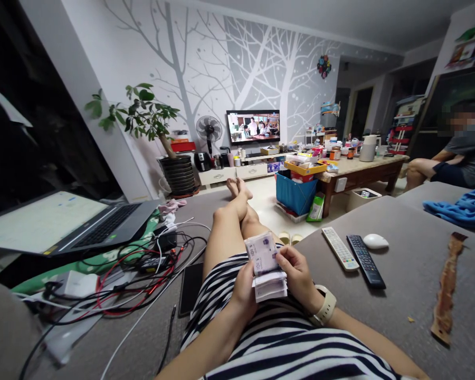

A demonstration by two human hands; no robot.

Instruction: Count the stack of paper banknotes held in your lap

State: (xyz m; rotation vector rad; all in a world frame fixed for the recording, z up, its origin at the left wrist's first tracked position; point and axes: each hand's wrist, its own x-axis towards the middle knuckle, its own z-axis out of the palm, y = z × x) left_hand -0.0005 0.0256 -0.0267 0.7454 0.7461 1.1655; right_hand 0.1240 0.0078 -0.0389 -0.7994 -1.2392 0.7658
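Observation:
A stack of pale purple banknotes [269, 289] is held over my lap, with some notes raised upright and others folded toward me. The figure 5 shows on the raised face. My left hand [244, 285] is closed round the stack's left side. On the other side my right hand [298, 274], with a pale watch [325, 306] on the wrist, pinches the right edge of the notes between thumb and fingers. Beneath both hands lies striped black-and-white clothing [277, 348].
Tangled cables [142, 269] and an open laptop [103, 224] lie on the sofa to my left. To my right are two remotes [366, 261], a white mouse [376, 241] and a brown strip [448, 290]. Another person [459, 148] sits at the far right, beyond a cluttered table [364, 171].

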